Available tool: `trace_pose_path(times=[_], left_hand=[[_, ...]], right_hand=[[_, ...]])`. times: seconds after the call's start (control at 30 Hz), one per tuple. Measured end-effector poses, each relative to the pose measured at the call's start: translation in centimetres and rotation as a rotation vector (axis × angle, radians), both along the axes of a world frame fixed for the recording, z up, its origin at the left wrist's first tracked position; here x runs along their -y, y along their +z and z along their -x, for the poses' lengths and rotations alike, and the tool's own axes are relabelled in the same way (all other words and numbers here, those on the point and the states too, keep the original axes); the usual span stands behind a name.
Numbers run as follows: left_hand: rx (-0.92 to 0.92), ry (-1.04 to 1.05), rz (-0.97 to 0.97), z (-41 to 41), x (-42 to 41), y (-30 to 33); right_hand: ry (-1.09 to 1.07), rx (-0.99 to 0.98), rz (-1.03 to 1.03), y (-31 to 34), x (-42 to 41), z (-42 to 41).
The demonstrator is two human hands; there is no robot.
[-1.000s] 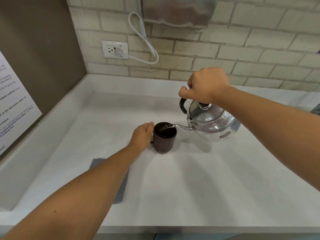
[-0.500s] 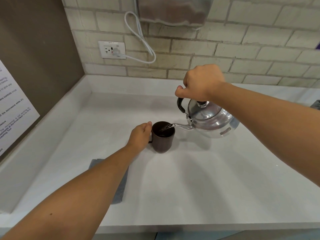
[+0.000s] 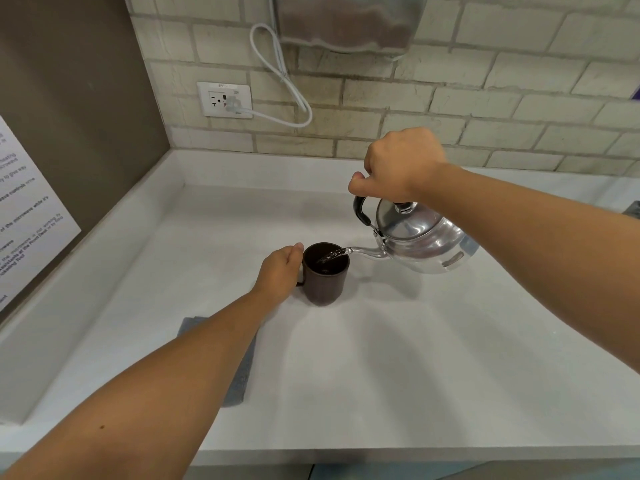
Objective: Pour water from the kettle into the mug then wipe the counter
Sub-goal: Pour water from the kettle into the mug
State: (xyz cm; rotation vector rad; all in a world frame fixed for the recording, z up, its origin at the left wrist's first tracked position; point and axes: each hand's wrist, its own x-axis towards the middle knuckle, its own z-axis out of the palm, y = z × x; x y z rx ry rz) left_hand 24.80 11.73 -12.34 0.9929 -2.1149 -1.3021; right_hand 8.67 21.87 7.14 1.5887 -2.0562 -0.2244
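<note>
Two bare hands work over a pale grey table set into a corner. One, the right hand [image 3: 401, 166], is curled into a fist around the black handle of a shiny metal kettle [image 3: 420, 242], holding it off the surface and tipped toward the left side of the table. A thin stream of water [image 3: 330, 255] leaves its narrow spout and falls into a dark brown mug [image 3: 325, 277]. That mug stands upright near the middle of the table, nearer the back edge than the front. Beside it, the left hand [image 3: 278, 271] is cupped against the mug's left side at its handle, thumb lying by the rim; whether the fingers pass through the handle cannot be told. A folded grey cloth [image 3: 242, 368] lies flat toward the front left of the table, mostly covered by the left forearm. Behind the back edge rises a light brick wall with a white socket [image 3: 225, 99] and a looped white cord [image 3: 277, 74] plugged into it. Along the left edge, a printed notice [image 3: 27, 216] hangs on a brown panel.
</note>
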Motion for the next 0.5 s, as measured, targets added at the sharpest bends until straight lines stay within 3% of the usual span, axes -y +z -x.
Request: trace_pose_path(times=[0.5], left_hand=[[0.013, -0.002, -0.013, -0.13, -0.11, 0.31]], right_hand=[[0.003, 0.009, 0.024, -0.07, 0.06, 0.06]])
